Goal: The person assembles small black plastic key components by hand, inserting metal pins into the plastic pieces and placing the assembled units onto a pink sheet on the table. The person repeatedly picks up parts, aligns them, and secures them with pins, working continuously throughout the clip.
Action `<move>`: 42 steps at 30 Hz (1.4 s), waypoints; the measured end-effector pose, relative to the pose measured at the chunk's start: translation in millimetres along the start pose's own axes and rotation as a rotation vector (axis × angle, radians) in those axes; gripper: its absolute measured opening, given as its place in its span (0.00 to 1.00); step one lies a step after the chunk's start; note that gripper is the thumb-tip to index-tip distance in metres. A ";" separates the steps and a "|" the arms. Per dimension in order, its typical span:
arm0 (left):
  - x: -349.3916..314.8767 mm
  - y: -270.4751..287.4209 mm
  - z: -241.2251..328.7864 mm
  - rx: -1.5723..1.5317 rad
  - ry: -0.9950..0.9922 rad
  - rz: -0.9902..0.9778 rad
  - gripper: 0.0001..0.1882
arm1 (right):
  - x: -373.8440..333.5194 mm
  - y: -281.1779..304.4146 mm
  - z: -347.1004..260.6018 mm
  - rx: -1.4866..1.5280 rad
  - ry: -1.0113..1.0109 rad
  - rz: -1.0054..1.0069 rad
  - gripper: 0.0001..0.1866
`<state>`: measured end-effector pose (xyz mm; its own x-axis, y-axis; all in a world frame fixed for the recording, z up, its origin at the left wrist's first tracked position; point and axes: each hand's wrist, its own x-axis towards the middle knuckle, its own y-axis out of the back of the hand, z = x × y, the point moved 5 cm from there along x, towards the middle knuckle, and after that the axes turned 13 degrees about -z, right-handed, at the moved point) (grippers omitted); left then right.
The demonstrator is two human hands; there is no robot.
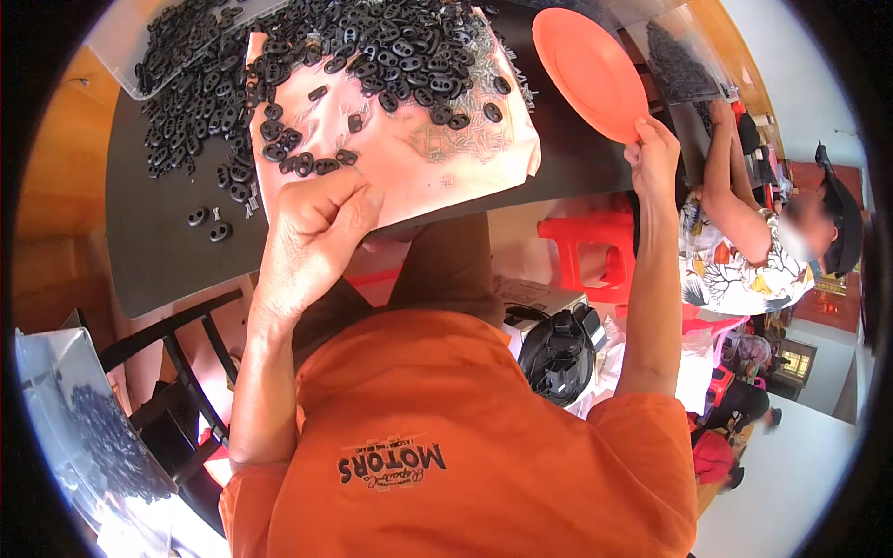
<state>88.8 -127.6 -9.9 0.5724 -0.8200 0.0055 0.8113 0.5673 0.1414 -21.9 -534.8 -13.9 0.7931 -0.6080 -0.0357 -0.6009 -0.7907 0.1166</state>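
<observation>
My right hand (656,153) grips the rim of a round orange-red plate (586,70), tilted up over the right part of the dark table. Closed, with its fingers curled under, my left hand (321,219) rests by the near edge of a pale sheet (391,177); whatever is in it is hidden. Just beyond that hand, a curved line of small black two-hole cord locks (321,166) lies on the sheet. Their big heap (400,51) spreads over the far part. Beside the heap are many tiny silvery springs (474,130).
More cord locks fill a clear bin (139,56) at the far left, with others loose on the dark table (158,251). A clear box (56,372) of dark pieces stands lower left, near a black chair (177,363). Right are a red stool (595,246) and a co-worker (744,256).
</observation>
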 end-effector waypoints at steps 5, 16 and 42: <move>-0.9 -3.3 -2.0 -0.047 0.013 0.010 0.15 | 9.5 -0.7 10.9 -0.042 -0.068 -0.044 0.11; -0.2 -3.6 -5.1 0.026 -0.074 0.009 0.12 | -23.2 2.2 -27.7 -0.691 0.230 0.113 0.24; -2.5 0.4 -4.2 0.117 -0.149 0.013 0.16 | -56.5 -319.6 -95.7 -1.033 0.958 -0.949 0.06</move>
<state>88.2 -125.0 -14.0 0.5514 -0.8200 0.1533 0.7799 0.5719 0.2543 134.8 -240.9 45.8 0.8124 0.5806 0.0547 0.0891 -0.2163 0.9723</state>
